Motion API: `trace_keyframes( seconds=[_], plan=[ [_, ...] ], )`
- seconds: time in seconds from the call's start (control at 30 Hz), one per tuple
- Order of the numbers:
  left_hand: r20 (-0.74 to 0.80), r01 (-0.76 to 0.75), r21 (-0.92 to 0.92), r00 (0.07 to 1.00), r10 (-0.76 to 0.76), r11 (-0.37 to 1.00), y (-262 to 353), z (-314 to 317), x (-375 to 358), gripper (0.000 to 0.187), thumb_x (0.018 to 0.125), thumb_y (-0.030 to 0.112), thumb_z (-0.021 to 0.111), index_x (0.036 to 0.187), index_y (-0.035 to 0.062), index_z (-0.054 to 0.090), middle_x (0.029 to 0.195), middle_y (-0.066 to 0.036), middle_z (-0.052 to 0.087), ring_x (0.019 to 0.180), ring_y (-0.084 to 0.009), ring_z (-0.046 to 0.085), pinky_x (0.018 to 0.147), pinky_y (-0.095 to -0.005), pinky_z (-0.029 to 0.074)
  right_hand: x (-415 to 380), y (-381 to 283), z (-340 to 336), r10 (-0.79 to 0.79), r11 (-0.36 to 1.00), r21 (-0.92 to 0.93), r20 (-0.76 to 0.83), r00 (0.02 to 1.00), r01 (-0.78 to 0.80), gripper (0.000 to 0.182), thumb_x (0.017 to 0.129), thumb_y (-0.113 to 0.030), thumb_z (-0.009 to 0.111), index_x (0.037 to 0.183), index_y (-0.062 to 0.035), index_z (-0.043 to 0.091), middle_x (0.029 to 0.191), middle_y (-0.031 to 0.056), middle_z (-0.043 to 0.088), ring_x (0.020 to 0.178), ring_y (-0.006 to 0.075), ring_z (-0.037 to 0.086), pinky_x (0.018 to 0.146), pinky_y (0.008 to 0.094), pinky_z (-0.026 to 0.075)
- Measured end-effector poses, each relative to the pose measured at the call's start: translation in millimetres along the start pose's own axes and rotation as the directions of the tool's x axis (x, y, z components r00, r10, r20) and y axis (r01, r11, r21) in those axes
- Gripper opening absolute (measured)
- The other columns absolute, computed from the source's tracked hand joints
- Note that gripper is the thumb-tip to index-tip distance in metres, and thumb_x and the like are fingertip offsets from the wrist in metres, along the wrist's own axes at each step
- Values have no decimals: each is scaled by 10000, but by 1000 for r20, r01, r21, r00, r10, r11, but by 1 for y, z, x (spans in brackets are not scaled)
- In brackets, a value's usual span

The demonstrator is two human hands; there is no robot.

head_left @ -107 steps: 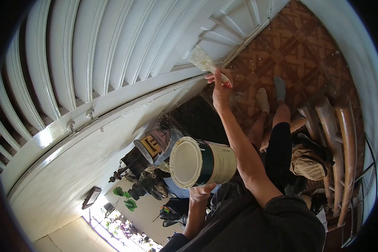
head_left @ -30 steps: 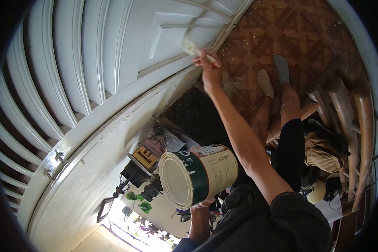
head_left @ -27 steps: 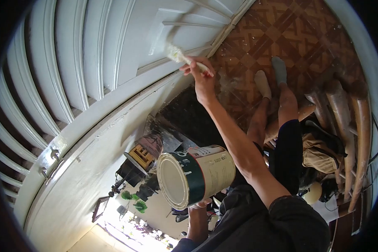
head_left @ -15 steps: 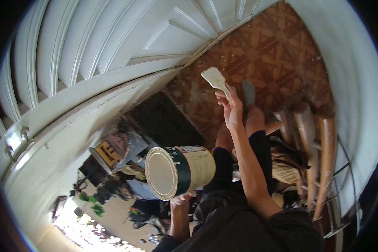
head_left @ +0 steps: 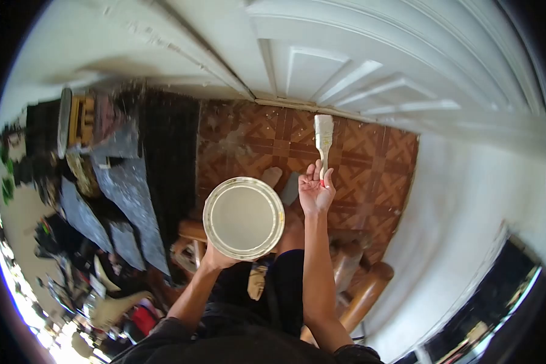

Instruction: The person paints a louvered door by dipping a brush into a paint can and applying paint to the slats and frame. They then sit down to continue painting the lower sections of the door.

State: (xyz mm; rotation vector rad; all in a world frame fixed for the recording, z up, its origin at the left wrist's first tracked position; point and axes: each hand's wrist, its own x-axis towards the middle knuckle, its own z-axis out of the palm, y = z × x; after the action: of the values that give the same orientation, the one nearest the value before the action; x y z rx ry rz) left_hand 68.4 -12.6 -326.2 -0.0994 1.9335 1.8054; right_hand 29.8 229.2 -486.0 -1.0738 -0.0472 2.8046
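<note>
My left hand (head_left: 219, 257) is closed on a paint can (head_left: 244, 218) from its near lower side, most of the fingers hidden beneath it. The can's round top faces me, with a pale, off-white surface inside a smeared metal rim. To the right, my right hand (head_left: 316, 195) grips the handle of a flat paintbrush (head_left: 324, 134), palm turned up. Its whitish, paint-coated bristles point away from me, towards the white panelled door (head_left: 352, 73). Brush and can are apart.
Patterned brown tiles (head_left: 364, 164) cover the floor, with a dark mat (head_left: 170, 158) to the left. Wooden furniture (head_left: 370, 291) stands close by my right side. A white wall (head_left: 449, 200) rises at the right. Grey sheets (head_left: 127, 194) and clutter lie left.
My view has swung round, bringing the door to the upper right. The can now shows its top instead of its labelled side. Both hands keep their holds on can and brush.
</note>
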Motion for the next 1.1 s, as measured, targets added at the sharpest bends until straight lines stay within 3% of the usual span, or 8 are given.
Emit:
trace_keyframes(
  seconds=[0.17,0.27,0.4,0.53,0.63,0.67,0.8,1.1],
  plan=[
    [-201,-2,-69,979,-12,998,-22,29,36,1210,499,374,995,1439,6,328,1383,-150,434,1288,-263,472,1091,-413,391,26,-1,29,105,994,-27,97,990,-103,298,995,-342,611,1171,-105,648,1093,6,712,940,160,613,739,307,391],
    [-267,-248,54,930,253,967,-33,30,63,1251,507,410,991,1462,10,288,1385,-145,444,1301,-268,472,1099,-423,389,40,1,26,174,984,-65,169,970,-166,282,982,-333,634,1149,-106,656,1060,-6,704,910,159,594,737,300,378],
    [-323,-306,-62,907,271,950,-66,31,86,1262,489,405,995,1456,2,290,1413,-147,439,1320,-262,464,1119,-422,382,34,20,37,83,976,-212,111,990,-58,240,992,-263,637,1164,-96,617,954,-9,650,906,150,578,736,290,402],
    [-404,-286,-61,883,239,956,-100,29,97,1253,494,388,995,1449,2,283,1394,-142,467,1296,-254,494,1101,-411,407,37,16,32,-155,647,-687,306,939,331,290,998,-234,641,1212,-88,510,882,51,614,822,134,565,669,266,421],
    [-445,-293,-120,870,212,949,-127,30,98,1243,507,391,991,1449,6,279,1393,-139,468,1287,-252,503,1095,-414,416,39,16,50,-274,322,-766,487,829,556,246,993,-213,644,1145,-80,503,916,38,580,775,121,528,686,260,439],
    [-442,-275,-103,873,204,956,-133,30,97,1227,526,414,983,1448,11,280,1391,-137,471,1284,-251,506,1095,-418,418,40,21,60,-367,227,-782,483,795,580,236,1007,-221,624,1124,-76,479,873,26,552,693,92,464,612,243,364],
    [-416,-261,-91,887,201,961,-154,31,91,1241,523,455,982,1450,18,281,1398,-137,456,1306,-253,481,1103,-424,407,65,25,87,-309,263,-727,560,769,634,216,1046,-266,552,1109,-63,510,752,-13,480,592,54,329,539,219,237],
    [-346,-273,-118,913,218,955,-151,41,85,1274,497,442,994,1458,22,270,1422,-144,425,1335,-262,451,1120,-429,395,153,55,55,-421,251,-854,328,845,456,242,1026,-255,594,1036,-14,608,794,-1,530,666,72,466,561,232,375]
  ],
)
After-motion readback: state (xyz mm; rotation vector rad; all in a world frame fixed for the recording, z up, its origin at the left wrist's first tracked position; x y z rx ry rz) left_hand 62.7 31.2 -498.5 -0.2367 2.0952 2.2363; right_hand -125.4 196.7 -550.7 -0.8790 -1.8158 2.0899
